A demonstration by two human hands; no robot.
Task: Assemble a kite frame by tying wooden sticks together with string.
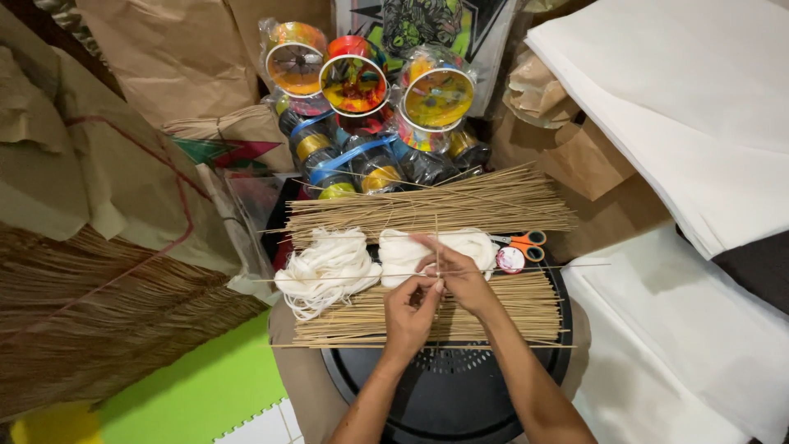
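Forearms are reaching up from the bottom centre of the frame over a round black plastic stand with a perforated top (448,386). Just above it, the left hand (408,308) is pinching closed on a thin pale bamboo stick (575,265) that is lying crosswise through the middle of the frame, its ends sticking out well past both hands. The right hand (459,273) is crossing over beside the left, its fingertips closing on a second thin upright stick (436,238) where the two sticks meet; whether thread is between the fingers cannot be told.

Under the hands, a flat lower bundle of thin tan sticks (509,308) is lying across the stand. Just beyond the hands, two loose skeins of white string (329,267) are sitting side by side, the right one partly hidden by the right hand. To their right, orange-handled scissors (524,242) are resting beside a small round white and red lid (510,260).

Farther up, an upper fanned bundle of tan sticks (444,205) is spreading across the centre. Beyond it, in the upper middle, colourful plastic string spools wrapped in clear film (355,82) are piling up. Crumpled brown paper (140,164) is filling the upper left, dry straw-coloured fibres (99,312) are lying at the left, and stacked white paper sheets (690,99) are occupying the right.
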